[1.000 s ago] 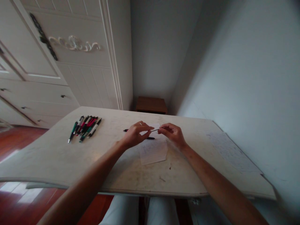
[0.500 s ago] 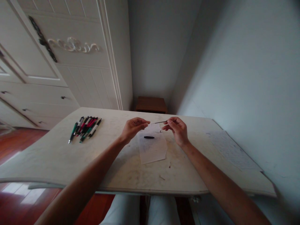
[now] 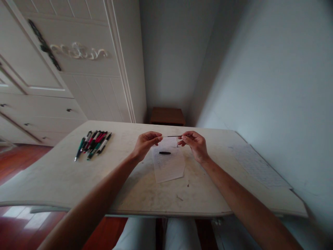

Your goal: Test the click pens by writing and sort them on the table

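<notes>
A thin, dark pen refill (image 3: 174, 136) is held level above the paper, between my two hands. The fingertips of my left hand (image 3: 148, 143) are pinched at its pale left end; whether a small part sits there too is not clear. My right hand (image 3: 195, 144) grips the dark right end between thumb and fingers, the lower fingers curled. Below them, a short black pen barrel (image 3: 164, 152) lies on a sheet of written paper (image 3: 170, 170).
Several pens (image 3: 95, 142) in black, white, red and green lie in a pile on the left of the white table (image 3: 125, 139). Another written sheet (image 3: 260, 166) rests along the right edge by the wall. A white cabinet (image 3: 104, 86) stands behind on the left, a brown wooden box (image 3: 168, 116) beyond the table.
The refill has turned from slightly tilted to nearly level. My hands have come a little closer together, and the view has shifted slightly. The black barrel lies where it was on the paper.
</notes>
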`<action>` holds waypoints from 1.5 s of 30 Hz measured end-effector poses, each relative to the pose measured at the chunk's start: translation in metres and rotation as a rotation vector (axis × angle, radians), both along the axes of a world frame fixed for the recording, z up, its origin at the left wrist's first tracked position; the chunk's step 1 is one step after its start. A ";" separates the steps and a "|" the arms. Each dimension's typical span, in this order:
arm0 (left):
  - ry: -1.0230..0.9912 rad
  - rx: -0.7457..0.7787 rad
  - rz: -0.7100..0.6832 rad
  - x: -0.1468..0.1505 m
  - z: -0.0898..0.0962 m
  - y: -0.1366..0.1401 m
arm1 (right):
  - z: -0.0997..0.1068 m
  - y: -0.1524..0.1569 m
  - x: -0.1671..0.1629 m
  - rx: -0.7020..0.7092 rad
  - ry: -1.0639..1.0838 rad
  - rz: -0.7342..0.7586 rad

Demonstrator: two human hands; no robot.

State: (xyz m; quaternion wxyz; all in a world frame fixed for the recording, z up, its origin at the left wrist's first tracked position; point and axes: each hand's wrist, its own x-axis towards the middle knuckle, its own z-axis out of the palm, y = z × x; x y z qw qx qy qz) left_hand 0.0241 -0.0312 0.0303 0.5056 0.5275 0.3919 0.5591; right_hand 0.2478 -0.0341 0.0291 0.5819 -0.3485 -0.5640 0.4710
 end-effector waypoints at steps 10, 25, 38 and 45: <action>-0.002 -0.012 -0.034 0.000 0.000 -0.002 | 0.001 0.001 0.000 -0.014 0.022 -0.008; 0.078 0.005 0.099 0.000 0.005 -0.006 | 0.003 -0.003 0.003 0.038 -0.156 -0.026; 0.309 0.145 0.096 -0.003 -0.001 -0.004 | -0.002 0.002 0.005 0.037 -0.233 0.000; 0.477 0.265 0.139 -0.001 -0.002 -0.004 | -0.006 0.008 0.008 0.443 -0.550 -0.104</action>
